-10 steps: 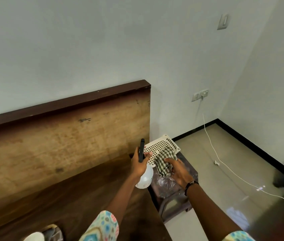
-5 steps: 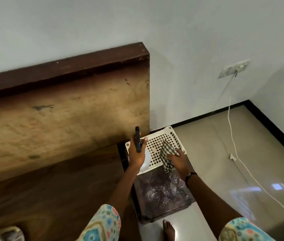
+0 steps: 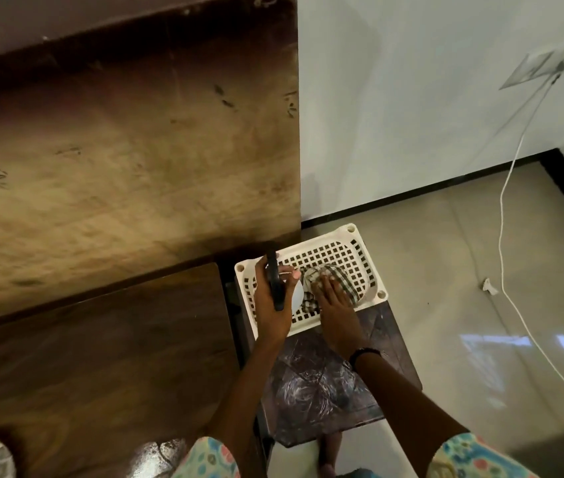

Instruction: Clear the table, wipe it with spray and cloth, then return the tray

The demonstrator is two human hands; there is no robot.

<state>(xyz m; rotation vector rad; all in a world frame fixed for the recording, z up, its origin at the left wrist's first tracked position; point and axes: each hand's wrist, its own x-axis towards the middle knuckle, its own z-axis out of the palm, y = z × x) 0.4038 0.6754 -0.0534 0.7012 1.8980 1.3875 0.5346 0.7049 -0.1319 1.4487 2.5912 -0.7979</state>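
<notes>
- The white perforated tray (image 3: 337,251) sits on the far part of a small dark side table (image 3: 387,334), right beside the wooden headboard (image 3: 129,160).
- The left hand (image 3: 272,301) is curled round a white spray bottle (image 3: 296,298) with a black trigger head (image 3: 275,286), holding it over the tray's left side.
- The right hand (image 3: 334,307) lies flat, fingers straight, pressing a checked cloth (image 3: 332,277) bunched in the tray.
- A black band (image 3: 363,355) circles the right wrist.
- A white cable (image 3: 504,236) runs from a wall socket (image 3: 549,63) down across the tiled floor (image 3: 446,253).
</notes>
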